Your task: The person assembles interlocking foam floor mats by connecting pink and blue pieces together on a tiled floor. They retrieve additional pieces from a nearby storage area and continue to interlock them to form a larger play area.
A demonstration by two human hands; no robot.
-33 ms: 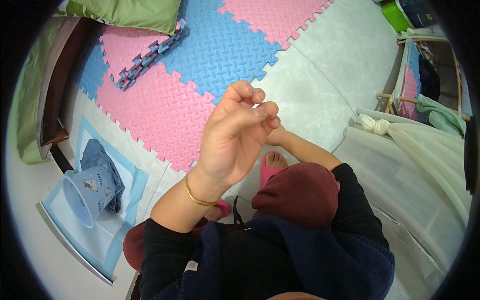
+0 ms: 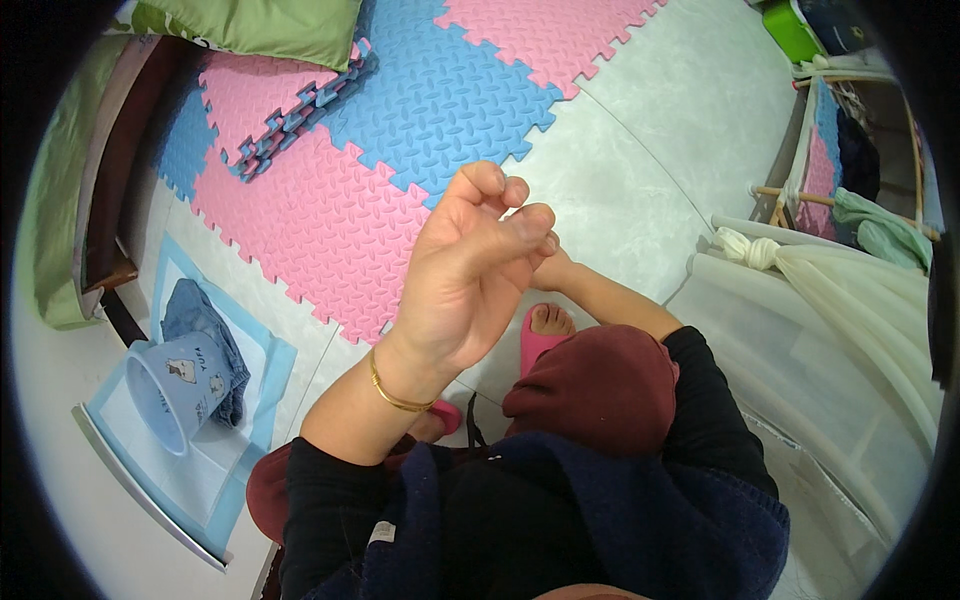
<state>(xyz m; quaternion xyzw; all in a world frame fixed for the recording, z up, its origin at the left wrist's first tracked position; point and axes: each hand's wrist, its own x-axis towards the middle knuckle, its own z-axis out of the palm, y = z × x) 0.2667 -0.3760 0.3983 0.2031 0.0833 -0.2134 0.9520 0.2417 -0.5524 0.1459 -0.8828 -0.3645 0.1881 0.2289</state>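
Observation:
My left hand (image 2: 460, 270) is raised in front of my body, palm turned inward, with a gold bracelet (image 2: 392, 388) at the wrist. Its fingers curl toward the thumb, and the thumb lies across them near their tips. Whatever may sit between these fingers does not show. My right forearm (image 2: 625, 300) comes in from the right, and my right hand (image 2: 550, 270) is mostly behind the left one. Only a bit of it shows, touching or close behind the left fingers; its own fingers are hidden.
Pink (image 2: 320, 230) and blue foam mats (image 2: 440, 110) cover the floor ahead, with a green cushion (image 2: 270, 30) on top. At left, a blue bucket (image 2: 175, 390) lies tipped beside denim cloth (image 2: 225, 340) on a pad (image 2: 270, 370). A pale curtain (image 2: 850, 310) and rack (image 2: 800, 195) stand right.
My left thumb has shifted slightly to the right over the curled fingers. Everything else looks the same.

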